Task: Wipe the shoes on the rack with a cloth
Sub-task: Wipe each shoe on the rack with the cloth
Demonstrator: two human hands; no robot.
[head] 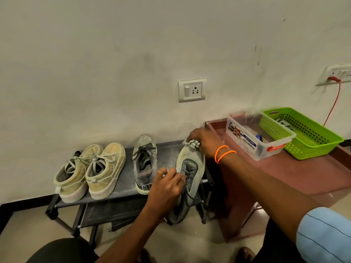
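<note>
Wiping: right hand (202,142) has a crumpled grey cloth (191,144) bunched in its fingers, pressed right on the toe of a grey sneaker (190,168), centre-right of the frame
Left hand: left hand (167,185) is curled round the side of that same sneaker near the laces, holding it up off the rack, toe pointing at the wall
Rack: low black shoe rack (121,188) against the wall, lower middle of the frame, pretty dusty on top
Other shoes: matching grey sneaker (144,164) sits on the rack just left of the held one; a beige pair (91,171) sits further left, side by side and touching
Wrist: two orange bands (224,153) on the right wrist
Table: reddish table (284,175) at the right carries a clear plastic box (254,135) and, touching it, a green basket (311,137)
Wall: socket plate (192,90) above the rack, red cable (334,103) at upper right
</note>
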